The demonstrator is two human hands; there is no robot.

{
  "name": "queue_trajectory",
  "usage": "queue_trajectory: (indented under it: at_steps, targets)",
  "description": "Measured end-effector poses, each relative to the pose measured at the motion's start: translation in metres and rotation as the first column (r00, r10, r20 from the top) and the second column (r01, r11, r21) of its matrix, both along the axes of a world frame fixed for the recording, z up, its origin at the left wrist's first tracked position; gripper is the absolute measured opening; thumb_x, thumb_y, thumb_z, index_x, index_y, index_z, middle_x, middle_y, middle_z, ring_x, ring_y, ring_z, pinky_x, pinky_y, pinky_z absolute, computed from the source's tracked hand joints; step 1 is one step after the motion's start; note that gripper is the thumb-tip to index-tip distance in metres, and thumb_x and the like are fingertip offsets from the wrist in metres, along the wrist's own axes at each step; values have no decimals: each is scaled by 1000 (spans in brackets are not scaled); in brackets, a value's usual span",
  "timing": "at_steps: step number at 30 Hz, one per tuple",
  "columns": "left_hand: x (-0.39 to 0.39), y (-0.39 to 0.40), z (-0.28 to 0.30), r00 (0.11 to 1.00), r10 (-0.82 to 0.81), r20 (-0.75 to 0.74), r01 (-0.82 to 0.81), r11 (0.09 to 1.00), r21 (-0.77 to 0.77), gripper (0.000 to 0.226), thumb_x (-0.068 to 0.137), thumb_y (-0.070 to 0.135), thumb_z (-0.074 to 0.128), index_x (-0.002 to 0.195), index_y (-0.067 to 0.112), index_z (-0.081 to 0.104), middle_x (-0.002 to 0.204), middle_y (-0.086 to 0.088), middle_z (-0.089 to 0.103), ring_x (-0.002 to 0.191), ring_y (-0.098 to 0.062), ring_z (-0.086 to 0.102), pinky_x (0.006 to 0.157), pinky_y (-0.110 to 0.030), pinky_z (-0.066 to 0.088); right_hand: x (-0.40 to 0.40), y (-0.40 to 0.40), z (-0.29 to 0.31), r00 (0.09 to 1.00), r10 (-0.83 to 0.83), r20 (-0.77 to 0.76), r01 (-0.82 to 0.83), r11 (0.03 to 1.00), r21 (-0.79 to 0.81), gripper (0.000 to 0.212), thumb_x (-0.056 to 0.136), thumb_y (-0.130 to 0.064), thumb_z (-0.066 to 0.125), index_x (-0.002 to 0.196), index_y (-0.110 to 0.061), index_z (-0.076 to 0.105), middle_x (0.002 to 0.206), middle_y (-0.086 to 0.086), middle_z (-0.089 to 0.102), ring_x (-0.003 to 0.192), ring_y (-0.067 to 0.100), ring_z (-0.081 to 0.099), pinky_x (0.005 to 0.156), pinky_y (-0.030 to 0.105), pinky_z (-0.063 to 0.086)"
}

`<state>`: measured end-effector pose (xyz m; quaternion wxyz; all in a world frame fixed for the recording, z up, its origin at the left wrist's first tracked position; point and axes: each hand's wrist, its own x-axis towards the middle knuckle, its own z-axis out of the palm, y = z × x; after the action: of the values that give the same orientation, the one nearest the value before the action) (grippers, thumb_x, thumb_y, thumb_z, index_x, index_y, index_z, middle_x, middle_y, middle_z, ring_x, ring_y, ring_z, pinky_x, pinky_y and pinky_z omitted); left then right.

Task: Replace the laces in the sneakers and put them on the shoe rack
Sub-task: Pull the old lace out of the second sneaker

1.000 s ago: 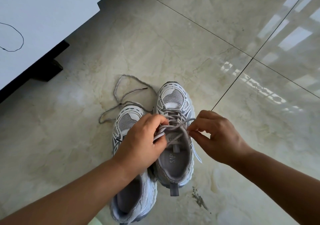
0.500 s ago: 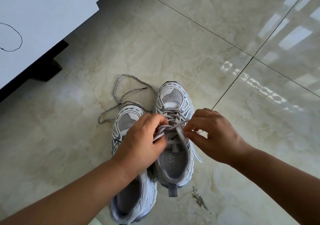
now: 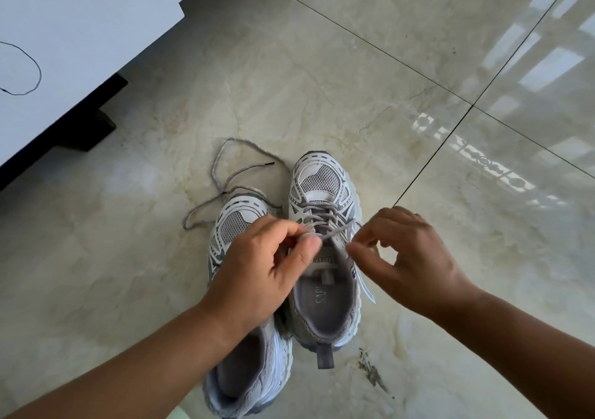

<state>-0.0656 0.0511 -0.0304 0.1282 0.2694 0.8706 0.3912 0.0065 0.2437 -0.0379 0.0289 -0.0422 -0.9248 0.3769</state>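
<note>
Left hand (image 3: 257,267): pinched one end of the grey lace (image 3: 325,222) between thumb and forefinger, above the tongue of the right-side sneaker (image 3: 323,251).
Right hand (image 3: 415,257): fingers curled, thumb and forefinger tips nipped on the lace's other strand at the shoe's outer eyelets.
Writing: tongue label showed letters, partly covered by the left thumb, not fully legible; insole print read roughly "SAP", uncertain.
Right-side sneaker: stood on the floor (image 3: 322,80), toe pointing away; grey mesh toe panel, white and dark-grey overlays, grey pull tab at heel; lace crossed through the upper eyelets.
Left-side sneaker (image 3: 244,354): touched its partner along the inner side, set nearer the camera; same mesh and overlays; its middle hidden under the left forearm, lacing could not be judged.
Loose lace (image 3: 225,180): grey, dark-tipped, lay in open loops on the floor just beyond the left-side toe.
Floor: glossy beige marble-pattern tiles, dark grout lines, window glare at right; dark scuff near the right-side heel.
Table (image 3: 80,32): pale top, dark base, upper left, well apart from the shoes; thin dark cord (image 3: 37,77) looped on it.
</note>
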Motion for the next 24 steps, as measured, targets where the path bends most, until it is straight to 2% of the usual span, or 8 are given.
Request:
queue_trajectory:
  at_steps: [3, 6, 8, 10, 14, 16, 19, 24]
  targets:
    - [-3, 5, 5, 988, 113, 103, -119, 992, 53, 12, 81, 27, 68, 79, 15, 71, 72, 8, 66, 66, 1, 60, 62, -6, 41, -4, -12, 3, 998, 40, 38, -42, 997, 72, 37, 73, -55, 55, 73, -19, 62, 64, -10, 54, 59, 11, 49, 54, 21, 37]
    - [-8, 9, 5, 972, 115, 207, -116, 993, -8, 10, 82, 14, 69, 71, 13, 69, 60, 11, 63, 54, 4, 56, 53, -6, 37, -4, -17, 1, 995, 9, 102, -22, 992, 126, 24, 69, -38, 56, 66, -15, 56, 58, -4, 53, 53, 18, 48, 46, 25, 35]
    - [-15, 7, 1, 1000, -7, 5, 7, 995, -97, 14, 87, 20, 62, 74, 14, 63, 64, 13, 57, 58, 0, 51, 55, -12, 39, -4, -17, 1, 996, 1, 91, -13, 992, 128, 17, 66, -27, 57, 61, -11, 53, 54, -1, 50, 50, 21, 45, 44, 25, 31]
    - [-22, 3, -7, 968, -150, -202, 102, 968, -227, 20, 88, 27, 49, 77, 13, 58, 72, 5, 56, 63, -9, 52, 57, -26, 44, -4, -16, 3, 996, 7, 90, -19, 992, 124, 17, 67, -26, 53, 59, -11, 51, 53, -2, 48, 50, 20, 44, 44, 21, 29]
    - [-33, -1, -14, 890, -300, -344, 154, 907, -392, 27, 89, 30, 43, 76, 12, 58, 72, -4, 56, 63, -25, 54, 57, -34, 43, -5, -15, 3, 995, 56, 86, -68, 988, 139, 23, 70, -31, 44, 60, -12, 49, 54, -3, 47, 50, 19, 44, 45, 23, 32]
    - [-31, -2, -13, 945, -221, -240, 129, 929, -348, 31, 86, 40, 46, 71, 16, 59, 68, 1, 56, 62, -21, 55, 57, -31, 42, -4, -15, 2, 995, 26, 100, -42, 986, 159, 20, 71, -29, 50, 60, -12, 50, 54, -2, 48, 50, 20, 45, 44, 27, 35]
    - [-21, -3, -5, 990, -20, 138, 45, 982, -182, 40, 80, 57, 54, 61, 21, 57, 61, 9, 53, 59, -5, 51, 57, -20, 38, -1, -14, 2, 993, -22, 118, 2, 986, 164, 17, 70, -27, 54, 61, -12, 51, 54, -2, 49, 50, 20, 45, 44, 26, 33]
    - [-8, 10, 8, 910, 159, 383, -142, 987, -73, 21, 75, 31, 74, 66, 12, 68, 58, 2, 62, 49, -1, 48, 53, -16, 39, -4, -18, 3, 993, 14, 121, -33, 987, 155, 17, 70, -26, 54, 64, -10, 55, 57, 1, 52, 53, 22, 49, 47, 34, 41]
